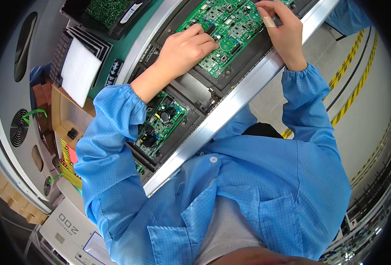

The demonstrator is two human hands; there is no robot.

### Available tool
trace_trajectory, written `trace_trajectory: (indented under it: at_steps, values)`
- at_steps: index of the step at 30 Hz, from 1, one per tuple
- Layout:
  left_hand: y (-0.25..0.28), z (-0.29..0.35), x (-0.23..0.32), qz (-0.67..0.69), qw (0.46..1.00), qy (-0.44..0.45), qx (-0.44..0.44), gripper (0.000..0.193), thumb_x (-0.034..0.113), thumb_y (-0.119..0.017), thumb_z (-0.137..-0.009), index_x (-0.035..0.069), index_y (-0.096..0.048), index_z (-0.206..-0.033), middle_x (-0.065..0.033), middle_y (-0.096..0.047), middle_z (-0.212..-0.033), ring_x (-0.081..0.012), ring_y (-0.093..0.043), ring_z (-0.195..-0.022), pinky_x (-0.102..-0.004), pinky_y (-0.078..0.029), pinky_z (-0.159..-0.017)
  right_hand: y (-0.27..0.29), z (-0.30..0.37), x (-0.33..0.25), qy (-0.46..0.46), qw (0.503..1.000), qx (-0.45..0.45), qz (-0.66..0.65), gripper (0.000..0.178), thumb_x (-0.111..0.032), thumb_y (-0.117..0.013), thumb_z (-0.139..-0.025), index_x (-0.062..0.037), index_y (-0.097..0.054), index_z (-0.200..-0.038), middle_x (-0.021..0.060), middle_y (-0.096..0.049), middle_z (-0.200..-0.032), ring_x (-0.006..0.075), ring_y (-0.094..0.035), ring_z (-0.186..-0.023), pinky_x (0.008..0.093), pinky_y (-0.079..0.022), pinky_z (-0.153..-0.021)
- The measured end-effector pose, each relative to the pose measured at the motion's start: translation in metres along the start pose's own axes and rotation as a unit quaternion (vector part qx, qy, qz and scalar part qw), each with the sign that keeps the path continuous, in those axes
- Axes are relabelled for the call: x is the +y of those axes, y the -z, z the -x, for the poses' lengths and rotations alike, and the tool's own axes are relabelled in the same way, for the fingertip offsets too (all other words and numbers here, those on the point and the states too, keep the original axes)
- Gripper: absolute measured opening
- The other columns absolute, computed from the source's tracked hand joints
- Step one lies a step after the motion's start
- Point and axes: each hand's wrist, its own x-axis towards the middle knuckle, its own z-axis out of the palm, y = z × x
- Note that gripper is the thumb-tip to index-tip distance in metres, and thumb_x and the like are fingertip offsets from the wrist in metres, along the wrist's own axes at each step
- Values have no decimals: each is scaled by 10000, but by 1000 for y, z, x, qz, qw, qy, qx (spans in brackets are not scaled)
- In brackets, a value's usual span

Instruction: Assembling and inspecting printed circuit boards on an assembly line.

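A large green circuit board [237, 33] lies in a dark carrier on the rail track, crowded with small components and round printed rings. Over its left part rests my left hand [184, 51], fingers curled and tips down by one ring. Whatever those fingertips hold, if anything, is hidden. My right hand [286, 33], with a tan bandage [269, 22] on one finger, is closed in a pinch above the board's far right part. Anything in that pinch is too small to make out. A second circuit board [163, 119] sits nearer, below my left forearm.
A metal rail [230, 95] runs diagonally between my body and the boards. At the upper left, a black bin [124, 17] holds many small green parts. White foam sheet [80, 70], black racks and an open cardboard box [69, 117] stand left of my left arm.
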Motion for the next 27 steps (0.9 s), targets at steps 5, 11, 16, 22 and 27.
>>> trace_trajectory:
  at_steps: [5,11,16,22,27]
  values:
    - [2,-2,1,-9,1000,6,-16,212,143,-677,-752,220,-761,-931,91,-596,-819,-104,-599,-894,-251,-562,-613,3,-2,-5,-10,1000,2,-15,144,11,-707,-863,-36,-698,-999,78,-618,-820,180,-597,-702,290,-477,-610]
    - [7,-14,-1,-31,998,18,-48,183,160,-716,-763,221,-758,-930,106,-632,-886,-106,-607,-910,-261,-571,-640,3,-7,-8,5,1000,10,-6,137,14,-700,-863,-39,-697,-990,75,-610,-797,174,-587,-690,282,-469,-606]
    - [14,-14,-3,-70,995,-7,-65,226,174,-691,-743,241,-756,-949,98,-615,-911,-129,-603,-909,-264,-558,-642,-11,-4,18,79,996,-2,-30,159,-44,-710,-924,-52,-719,-1083,49,-643,-845,147,-580,-739,267,-486,-701]
    - [50,-5,11,-94,995,19,-28,361,163,-644,-816,237,-703,-1164,31,-578,-994,-148,-580,-956,-285,-476,-757,-2,6,19,16,999,-39,-3,151,-34,-678,-958,-29,-705,-1106,63,-688,-955,134,-625,-818,260,-499,-757]
    - [145,62,-16,-124,974,191,3,390,69,-736,-743,193,-736,-1113,-18,-678,-1080,-253,-633,-995,-383,-536,-796,-7,-11,-1,61,990,-124,-22,159,1,-669,-943,-19,-685,-1100,58,-640,-926,143,-591,-805,259,-487,-752]
